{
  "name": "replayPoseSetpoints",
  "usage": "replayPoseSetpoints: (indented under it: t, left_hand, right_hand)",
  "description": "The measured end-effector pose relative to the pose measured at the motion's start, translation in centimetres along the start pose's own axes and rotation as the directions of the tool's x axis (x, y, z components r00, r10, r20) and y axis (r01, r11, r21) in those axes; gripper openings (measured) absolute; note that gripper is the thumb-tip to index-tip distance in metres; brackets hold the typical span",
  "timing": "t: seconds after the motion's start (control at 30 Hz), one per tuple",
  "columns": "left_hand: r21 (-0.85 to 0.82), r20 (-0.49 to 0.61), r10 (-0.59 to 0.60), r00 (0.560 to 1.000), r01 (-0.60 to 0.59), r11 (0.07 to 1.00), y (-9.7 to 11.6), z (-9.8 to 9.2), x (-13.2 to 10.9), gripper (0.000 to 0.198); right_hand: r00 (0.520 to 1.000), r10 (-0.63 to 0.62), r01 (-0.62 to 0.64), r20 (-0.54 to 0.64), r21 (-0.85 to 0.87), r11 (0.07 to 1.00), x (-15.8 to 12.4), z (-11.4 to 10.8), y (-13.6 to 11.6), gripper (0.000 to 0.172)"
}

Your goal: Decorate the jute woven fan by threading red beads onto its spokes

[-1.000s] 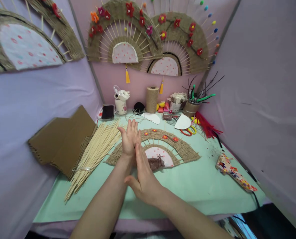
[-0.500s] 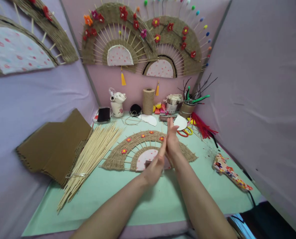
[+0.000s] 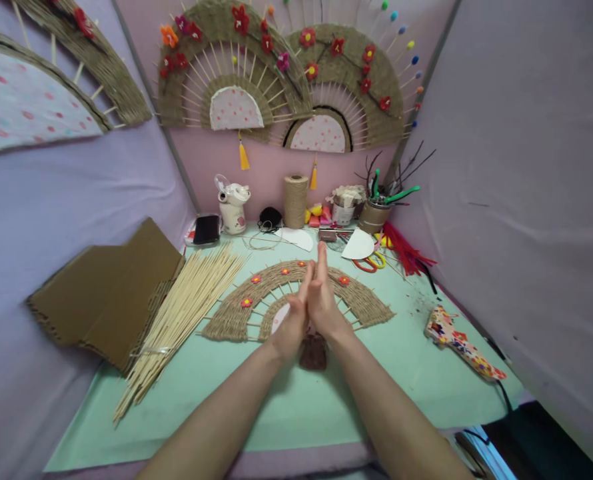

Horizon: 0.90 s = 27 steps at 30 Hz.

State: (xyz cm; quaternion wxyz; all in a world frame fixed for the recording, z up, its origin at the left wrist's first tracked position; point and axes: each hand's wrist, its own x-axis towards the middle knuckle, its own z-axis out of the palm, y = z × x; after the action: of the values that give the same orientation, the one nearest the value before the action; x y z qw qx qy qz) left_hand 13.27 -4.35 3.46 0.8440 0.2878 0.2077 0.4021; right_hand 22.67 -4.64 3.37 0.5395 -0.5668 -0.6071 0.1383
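My left hand [image 3: 292, 325] and my right hand [image 3: 322, 300] are pressed palm to palm, fingers straight and pointing away from me, above the mint-green table [image 3: 256, 393]. A dark brown lump [image 3: 313, 351] sticks out below the heels of both hands and seems to be squeezed between the palms. Under the hands lies a half-round woven jute fan [image 3: 364, 303] with small red flowers and stick ribs. Its pink dotted centre is mostly hidden by my hands.
A bundle of bamboo skewers [image 3: 186, 307] and folded cardboard [image 3: 101, 293] lie at the left. A twine spool [image 3: 295, 200], phone [image 3: 206, 229], white jug [image 3: 233, 203], tool cup [image 3: 375, 215], scissors [image 3: 369, 263] and red pipe cleaners [image 3: 406, 250] line the back. A patterned glue gun [image 3: 459, 343] lies right. Finished fans hang on the walls.
The hands slid against each other: a second ago the left reached further forward, then the right, and now they are nearly level. The brown lump now shows below them.
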Motion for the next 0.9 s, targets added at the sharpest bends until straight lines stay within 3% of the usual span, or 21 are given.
replayPoseSetpoints:
  t: [0.1,0.2,0.37,0.47,0.53,0.63,0.7,0.8,0.9]
  left_hand:
    - [0.1,0.032,0.188,0.982,-0.191,0.977,1.7,-0.3,0.9,0.062]
    - [0.166,-0.053,0.355,0.933,-0.342,0.925,3.7,-0.3,1.4,0.061]
    - [0.158,-0.2,0.465,0.862,-0.44,0.884,6.6,-0.8,2.0,0.061]
    - [0.106,-0.191,0.448,0.873,-0.436,0.894,6.7,-1.1,2.1,0.068]
    - [0.081,-0.168,0.396,0.903,-0.388,0.918,5.9,-1.0,1.9,0.072]
    - [0.014,-0.105,0.214,0.971,-0.214,0.977,3.9,-0.3,1.5,0.079]
    - [-0.048,0.005,0.097,0.995,-0.096,0.994,2.6,0.3,1.2,0.083]
    - [-0.087,0.194,-0.003,0.981,0.02,0.996,1.2,1.1,0.8,0.087]
    - [-0.115,0.239,-0.035,0.97,0.064,0.991,0.7,1.4,0.8,0.083]
  right_hand:
    - [0.984,-0.104,0.108,0.146,-0.015,0.994,-1.5,1.8,-1.2,0.093]
    - [0.936,-0.192,0.207,0.295,-0.019,0.978,-3.0,3.1,-2.0,0.096]
    - [0.853,-0.237,0.254,0.466,0.026,0.967,-5.0,4.1,-3.3,0.112]
    - [0.846,-0.246,0.27,0.474,0.017,0.963,-5.1,4.2,-3.5,0.113]
    - [0.872,-0.227,0.266,0.434,-0.031,0.963,-4.3,4.0,-3.0,0.113]
    - [0.927,-0.165,0.22,0.336,-0.132,0.966,-2.0,3.0,-1.7,0.104]
    - [0.952,-0.114,0.172,0.283,-0.188,0.967,-0.2,1.8,-0.4,0.094]
    - [0.975,-0.048,0.103,0.215,-0.254,0.962,2.3,0.0,1.5,0.083]
    - [0.985,-0.018,0.07,0.171,-0.298,0.952,3.6,-1.1,3.0,0.08]
